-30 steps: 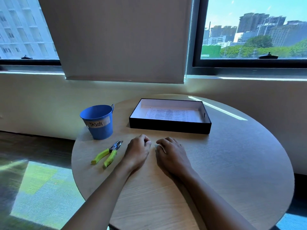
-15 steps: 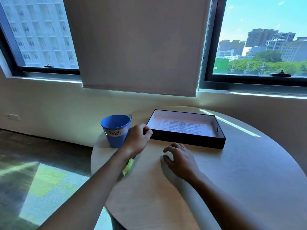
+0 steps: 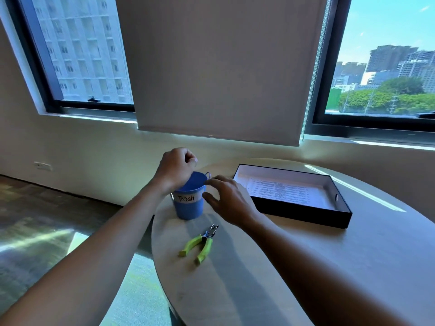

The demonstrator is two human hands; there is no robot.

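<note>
The round table was the biggest thing. On its far right side sat a black tray with a sheet of paper lying flat inside.

The blue bucket stood up straight near the table's left edge. It had the word "Trash" on it, and its mouth faced up. It was right between the two hands.

The left hand was just over the bucket's mouth. Its fingers were curled in tight, and I could not see anything in them. The right hand was just beside the bucket on the right, with its fingers spread out and holding nothing. I could not tell if its thumb touched the bucket's side.

So the left hand was the closer one to the mouth. I think anything let go from it would have to fall straight down.

The small green pliers lay near the bucket, on the side closer to the person. Their tips pointed away, and no hand touched them.
</note>
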